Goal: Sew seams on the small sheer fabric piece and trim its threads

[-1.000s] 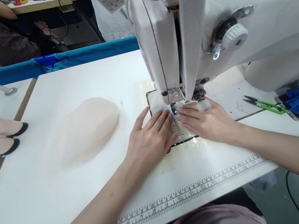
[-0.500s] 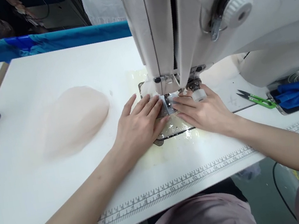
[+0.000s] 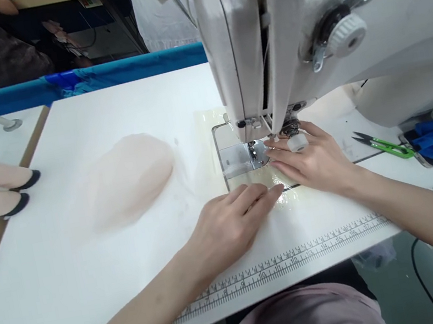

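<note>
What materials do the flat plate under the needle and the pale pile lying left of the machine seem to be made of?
The plate looks like polished metal: silver-grey, with bright reflections. The pale pile seems a sheer, soft fabric, perhaps nylon hosiery: peach, matte, with hazy edges through which the white table shows. The exact fibre cannot be told.

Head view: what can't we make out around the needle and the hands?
- Needle tip: hidden behind the presser foot and sewing machine head.
- Workpiece: too sheer to trace under the left hand.
- Right hand fingertips: what they pinch is too small to tell.
- Ruler numbers: too small, blurred.
- Snips: blade state unclear.
</note>
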{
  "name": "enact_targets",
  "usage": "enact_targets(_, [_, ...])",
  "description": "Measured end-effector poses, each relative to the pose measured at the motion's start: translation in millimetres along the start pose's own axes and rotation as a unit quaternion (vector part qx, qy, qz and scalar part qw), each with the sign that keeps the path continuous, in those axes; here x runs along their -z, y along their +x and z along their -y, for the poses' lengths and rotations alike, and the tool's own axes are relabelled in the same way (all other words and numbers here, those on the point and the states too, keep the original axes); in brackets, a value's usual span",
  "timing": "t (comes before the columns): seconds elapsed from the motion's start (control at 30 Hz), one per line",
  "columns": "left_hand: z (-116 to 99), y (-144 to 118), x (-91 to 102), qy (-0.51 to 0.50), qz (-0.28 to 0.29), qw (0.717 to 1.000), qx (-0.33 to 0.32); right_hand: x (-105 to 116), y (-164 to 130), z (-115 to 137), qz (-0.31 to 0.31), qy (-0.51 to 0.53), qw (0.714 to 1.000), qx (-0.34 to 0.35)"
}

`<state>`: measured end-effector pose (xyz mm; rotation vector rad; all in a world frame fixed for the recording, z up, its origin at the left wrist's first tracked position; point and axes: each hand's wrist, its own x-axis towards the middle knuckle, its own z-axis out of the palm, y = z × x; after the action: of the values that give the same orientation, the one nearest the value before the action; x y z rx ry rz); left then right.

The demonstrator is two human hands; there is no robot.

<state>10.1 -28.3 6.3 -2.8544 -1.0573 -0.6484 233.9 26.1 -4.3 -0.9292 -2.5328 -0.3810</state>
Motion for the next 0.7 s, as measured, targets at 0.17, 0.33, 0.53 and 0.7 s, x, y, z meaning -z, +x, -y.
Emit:
enact_targets(0.17, [25.3, 0.5, 0.9, 0.11, -0.012, 0.983, 0.148, -0.7, -1.8, 0.4, 0.006, 0.064, 0.998, -0.022])
enact_targets(0.33, [23.4, -0.4, -2.1, 0.082, 0.09, 0.962, 0.246, -2.0, -0.4, 4.8, 0.029, 0.142, 0.987, -0.067])
enact_targets(0.53, [4.5, 7.7, 5.8, -0.212, 0.052, 0.911, 0.351, 4.8, 4.1, 21.2, 0.076, 0.332, 0.934, -0.105])
enact_targets(0.7, [7.9, 13.6, 11.3, -0.44, 0.025, 0.796, 0.415, 12.2, 6.3, 27.4, 0.146, 0.493, 0.837, -0.189])
